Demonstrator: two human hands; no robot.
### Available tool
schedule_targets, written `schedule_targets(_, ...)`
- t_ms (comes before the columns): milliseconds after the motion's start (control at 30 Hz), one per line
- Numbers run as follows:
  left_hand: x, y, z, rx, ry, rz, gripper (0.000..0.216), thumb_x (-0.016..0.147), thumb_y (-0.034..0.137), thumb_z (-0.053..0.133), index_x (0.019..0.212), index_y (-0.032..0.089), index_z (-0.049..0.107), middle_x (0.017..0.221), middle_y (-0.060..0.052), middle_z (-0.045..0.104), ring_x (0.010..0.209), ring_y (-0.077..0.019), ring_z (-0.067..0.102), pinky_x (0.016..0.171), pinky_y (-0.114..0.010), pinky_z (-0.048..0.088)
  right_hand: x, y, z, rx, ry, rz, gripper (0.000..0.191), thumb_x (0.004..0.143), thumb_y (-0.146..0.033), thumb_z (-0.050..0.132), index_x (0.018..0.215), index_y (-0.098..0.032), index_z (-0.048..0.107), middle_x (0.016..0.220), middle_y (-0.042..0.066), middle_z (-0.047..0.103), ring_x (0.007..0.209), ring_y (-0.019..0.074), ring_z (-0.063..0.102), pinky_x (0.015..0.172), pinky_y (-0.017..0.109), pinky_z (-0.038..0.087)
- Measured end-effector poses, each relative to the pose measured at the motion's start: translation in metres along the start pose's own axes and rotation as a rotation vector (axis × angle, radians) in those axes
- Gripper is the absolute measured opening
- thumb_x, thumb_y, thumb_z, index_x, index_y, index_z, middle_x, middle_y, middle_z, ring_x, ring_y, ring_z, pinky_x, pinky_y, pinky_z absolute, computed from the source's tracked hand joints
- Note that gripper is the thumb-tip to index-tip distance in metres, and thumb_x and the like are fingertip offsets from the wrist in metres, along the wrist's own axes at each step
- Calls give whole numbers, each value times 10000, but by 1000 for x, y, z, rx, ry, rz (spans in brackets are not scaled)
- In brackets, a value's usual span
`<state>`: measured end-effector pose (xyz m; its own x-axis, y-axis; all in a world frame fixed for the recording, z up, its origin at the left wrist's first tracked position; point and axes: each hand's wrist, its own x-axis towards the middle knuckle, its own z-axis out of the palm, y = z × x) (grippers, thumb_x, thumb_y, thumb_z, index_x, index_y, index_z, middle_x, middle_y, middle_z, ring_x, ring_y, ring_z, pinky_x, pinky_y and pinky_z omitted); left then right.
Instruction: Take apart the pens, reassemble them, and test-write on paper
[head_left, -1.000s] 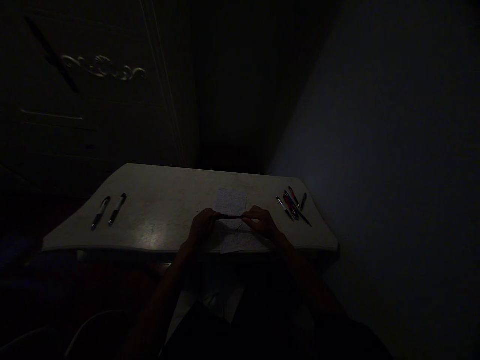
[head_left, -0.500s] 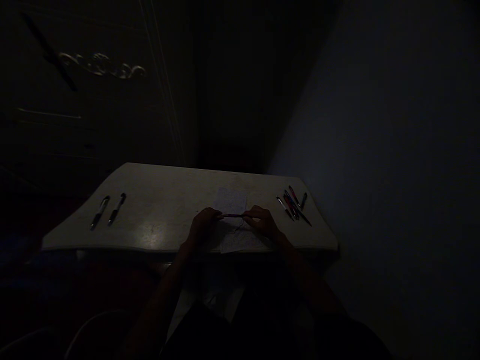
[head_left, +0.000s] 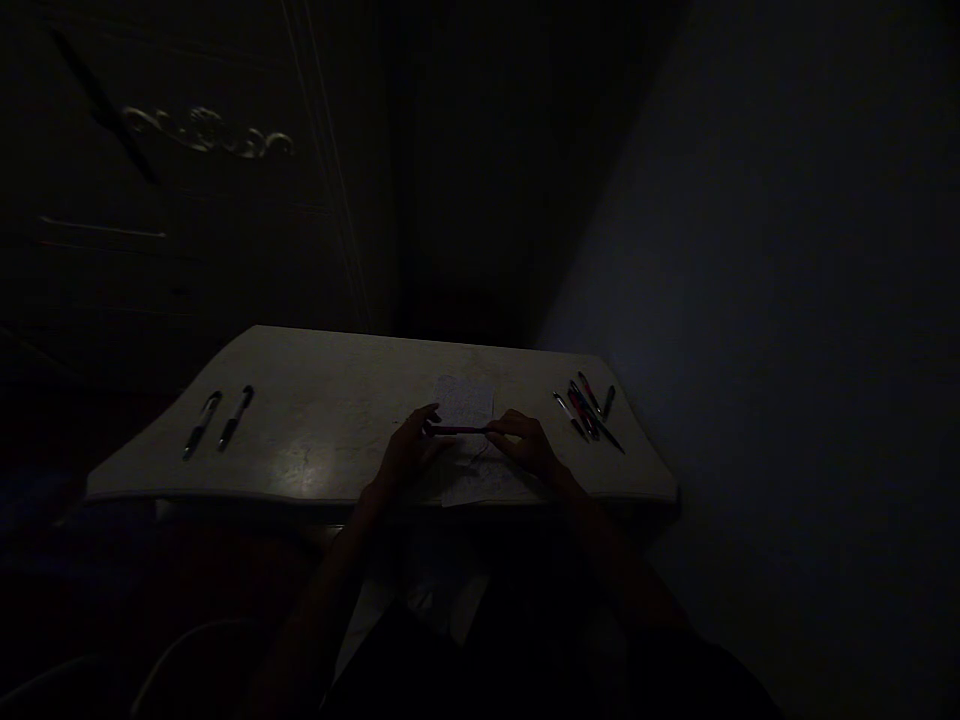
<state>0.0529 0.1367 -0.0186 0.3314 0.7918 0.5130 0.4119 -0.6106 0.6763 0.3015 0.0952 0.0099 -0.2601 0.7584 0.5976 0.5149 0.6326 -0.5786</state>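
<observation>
A dark red pen [head_left: 459, 430] is held level above a sheet of paper [head_left: 465, 398] covered in fine marks. My right hand [head_left: 525, 440] is closed round the pen's right end with thumb and fingers. At the other end, my left hand [head_left: 405, 445] has its fingers and thumb spread apart around the pen's tip; whether they still touch it is hard to see in the dim light. The paper lies on the white table [head_left: 352, 390] and reaches to its near edge, partly covered by my hands.
To the right lies a loose pile of several pens [head_left: 589, 410], black, red and blue. Two black-and-clear pens [head_left: 202, 425] lie side by side at the left. A pale wall [head_left: 750, 300] borders the table's right side, and a dark panel with a scroll ornament [head_left: 206, 130] stands at the back left.
My left fingers have parted from their pinch on the pen, leaving its left end showing. My right hand keeps its hold, and the pen stays almost in place.
</observation>
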Motion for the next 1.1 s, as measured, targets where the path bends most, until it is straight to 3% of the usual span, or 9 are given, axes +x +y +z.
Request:
schedule_targets(167,-3,-1,-1,-9,-19,93,167,920,334,535,928,193,625,856,-58,649,775,-158,606,711,-286,483,-3,4,0,-4,0,23,185,885,-350,639,907,-197,741,777,61,699,717,164,618,680,306,491)
schedule_targets(300,-2,-4,-1,52,-61,95,227,944,367,491,959,189,629,878,-68,663,813,-175,618,723,-291,479,-5,6,-1,0,-10,11,185,885,-344,641,924,-193,740,774,60,692,719,160,616,680,299,489)
schedule_targets(467,-1,-6,-1,214,-99,75,430,992,399,298,768,186,598,721,-59,602,697,-171,568,647,-285,449,-4,9,-1,20,-14,-41,174,883,-330,649,935,-193,743,767,63,686,714,164,603,670,299,483)
schedule_targets(600,0,-5,-1,262,-107,13,474,990,442,294,696,185,563,670,-44,569,651,-164,539,617,-280,430,-4,9,0,16,-20,1,205,884,-367,644,937,-196,745,777,66,685,728,165,605,662,297,488)
schedule_targets(667,0,-4,-1,221,-109,-4,453,984,452,322,723,184,577,708,-46,594,690,-169,564,644,-286,447,-5,9,0,25,-7,24,218,879,-384,648,933,-198,747,783,69,687,729,168,609,662,301,494)
schedule_targets(767,0,-2,-1,94,-51,-17,325,935,466,473,1012,184,613,876,-56,651,780,-173,606,708,-296,486,-6,10,-2,39,15,43,220,875,-386,653,928,-195,748,780,69,687,724,169,609,666,306,495)
schedule_targets(867,-1,1,0,-5,12,6,461,843,447,639,1211,187,539,971,-63,648,772,-160,608,702,-290,503,-8,11,-3,40,27,75,219,877,-386,651,925,-194,746,776,63,678,723,164,603,663,298,486)
schedule_targets(1000,-2,0,0,4,-27,83,192,912,357,555,969,193,636,909,-67,659,805,-164,619,731,-288,494,-9,12,-3,28,6,92,224,882,-391,642,915,-196,748,760,59,673,715,166,593,668,305,486)
schedule_targets(1100,-1,-4,0,109,-57,75,284,955,389,468,882,188,655,821,-67,658,767,-173,618,699,-288,478,-10,10,-2,35,11,95,228,880,-392,644,907,-191,749,756,60,670,717,168,589,669,309,487)
